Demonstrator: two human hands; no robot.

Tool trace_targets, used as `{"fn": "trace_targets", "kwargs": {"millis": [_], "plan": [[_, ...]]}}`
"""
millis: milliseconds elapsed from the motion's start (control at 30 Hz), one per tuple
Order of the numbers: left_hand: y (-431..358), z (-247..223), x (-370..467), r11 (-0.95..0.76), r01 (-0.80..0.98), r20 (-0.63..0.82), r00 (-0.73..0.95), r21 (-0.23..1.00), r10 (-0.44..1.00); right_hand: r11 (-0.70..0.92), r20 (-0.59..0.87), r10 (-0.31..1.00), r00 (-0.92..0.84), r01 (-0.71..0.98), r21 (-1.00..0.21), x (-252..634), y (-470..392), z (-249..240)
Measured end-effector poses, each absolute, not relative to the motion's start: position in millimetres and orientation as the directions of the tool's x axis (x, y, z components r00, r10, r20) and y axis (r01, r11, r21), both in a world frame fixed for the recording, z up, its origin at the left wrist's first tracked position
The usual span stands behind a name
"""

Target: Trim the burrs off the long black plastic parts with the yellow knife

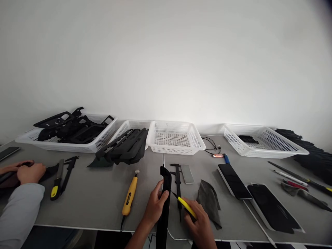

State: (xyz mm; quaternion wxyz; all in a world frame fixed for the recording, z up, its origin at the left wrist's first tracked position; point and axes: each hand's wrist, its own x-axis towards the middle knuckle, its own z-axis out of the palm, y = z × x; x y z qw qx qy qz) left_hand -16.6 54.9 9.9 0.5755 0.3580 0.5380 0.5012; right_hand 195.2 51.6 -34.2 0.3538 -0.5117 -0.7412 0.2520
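Note:
My left hand (155, 205) is closed around a long black plastic trim piece (164, 214), which stands nearly upright in front of me, its upper end curved. In my right hand (199, 223) is a yellow and black utility knife (187, 206). Its dark tip points up and left, at or very near the trim piece's right edge; whether it touches, I cannot tell. Just behind my hands lie a black caliper (177, 178) and a small grey block (187, 174). A crumpled dark grey cloth (209, 200) rests beside my right hand.
A yellow rotary tool (130, 197) lies to the left. White baskets line the wall: one with black parts (103, 147), one vacant (195, 138), one at right (240, 147). Two phones (234, 181) lie right. A co-worker's hand (31, 173) works at far left.

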Motion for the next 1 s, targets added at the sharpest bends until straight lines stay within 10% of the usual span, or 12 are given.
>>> {"fn": "trace_targets", "kwargs": {"millis": [1000], "plan": [[57, -4, -21, 0.179, -0.087, -0.193, -0.204, 0.980, 0.960, 0.466, 0.285, 0.885, -0.369, 0.679, -0.567, 189, 50, -35]]}}
